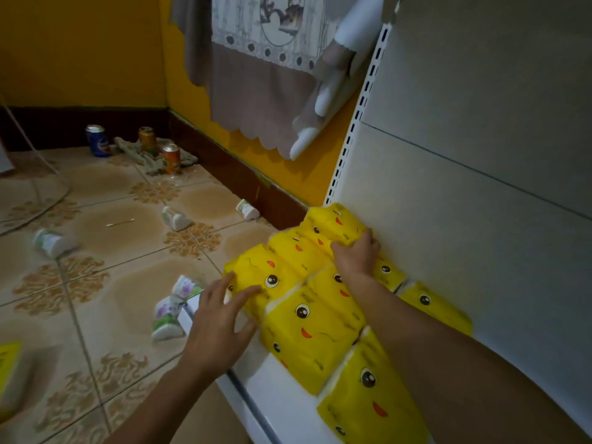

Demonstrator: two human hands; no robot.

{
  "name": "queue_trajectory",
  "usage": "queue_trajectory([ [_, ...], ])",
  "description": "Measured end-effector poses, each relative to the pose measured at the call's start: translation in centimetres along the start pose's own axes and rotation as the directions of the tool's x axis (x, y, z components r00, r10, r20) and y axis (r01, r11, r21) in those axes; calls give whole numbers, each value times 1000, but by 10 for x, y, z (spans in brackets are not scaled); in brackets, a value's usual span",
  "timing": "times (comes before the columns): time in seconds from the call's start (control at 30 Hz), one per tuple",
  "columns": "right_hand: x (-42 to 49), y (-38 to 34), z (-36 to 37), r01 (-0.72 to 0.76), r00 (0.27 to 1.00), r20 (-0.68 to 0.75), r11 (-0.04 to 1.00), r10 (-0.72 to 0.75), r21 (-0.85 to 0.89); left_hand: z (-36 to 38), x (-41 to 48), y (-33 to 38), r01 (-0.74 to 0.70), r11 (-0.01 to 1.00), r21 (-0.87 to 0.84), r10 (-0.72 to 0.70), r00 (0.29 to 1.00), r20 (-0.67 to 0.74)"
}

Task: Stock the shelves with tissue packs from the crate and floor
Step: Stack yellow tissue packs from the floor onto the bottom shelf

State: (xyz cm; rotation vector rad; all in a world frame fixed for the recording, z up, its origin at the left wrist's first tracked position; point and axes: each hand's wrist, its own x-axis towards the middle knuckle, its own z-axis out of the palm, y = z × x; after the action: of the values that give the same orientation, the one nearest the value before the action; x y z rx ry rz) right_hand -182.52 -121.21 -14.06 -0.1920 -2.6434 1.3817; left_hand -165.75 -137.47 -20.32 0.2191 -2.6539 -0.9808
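Several yellow tissue packs with cartoon faces (307, 318) lie side by side on the white shelf (272, 398). My right hand (355, 254) reaches across them and its curled fingers grip the far yellow pack (336, 224) by the shelf's back panel. My left hand (221, 318) is spread, with straight fingertips touching the front-left yellow pack (266, 270) at the shelf edge. On the floor lie white tissue packs with purple print (168, 315) and others (54, 241) (176, 217) (248, 209).
The grey back panel (480, 187) and slotted upright (358, 113) bound the shelf. Three drink cans (97, 139) and a rag lie by the yellow wall. Another yellow pack (8, 366) shows at the left edge. A curtain (256, 75) hangs above.
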Motion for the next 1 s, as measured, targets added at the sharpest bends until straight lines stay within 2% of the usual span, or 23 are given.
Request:
queue_trajectory([
  [0.1, 7, 7, -3, 55, 998, -33, 983, -62, -176, -1, 0, 4, 89, 995, -40, -87, 995, 42],
  [0.17, 11, 6, -7, 72, 996, -38, 971, -82, -227, 4, 1, 6, 116, 988, -105, -108, 991, 77],
  [0.4, 13, 7, -10, 30, 999, 25, 997, -29, -69, 10, 3, 4, 138, 965, -222, -128, 990, 59],
  [0.57, 16, 9, -11, 68, 996, 59, 995, -63, -75, 10, 0, 0, 144, 959, -244, -131, 989, 69],
  [0.8, 14, 6, -13, 12, 996, 88, 996, -5, -89, 2, -4, -3, 118, 952, -281, -107, 993, 54],
  [0.9, 9, -6, -9, 3, 999, 36, 990, 2, -142, -6, -11, -6, 113, 966, -235, -111, 994, 19],
  [1.0, -2, -21, 0, 86, 996, 4, 981, -87, -171, -20, -18, -13, 133, 982, -133, -138, 990, -28],
])
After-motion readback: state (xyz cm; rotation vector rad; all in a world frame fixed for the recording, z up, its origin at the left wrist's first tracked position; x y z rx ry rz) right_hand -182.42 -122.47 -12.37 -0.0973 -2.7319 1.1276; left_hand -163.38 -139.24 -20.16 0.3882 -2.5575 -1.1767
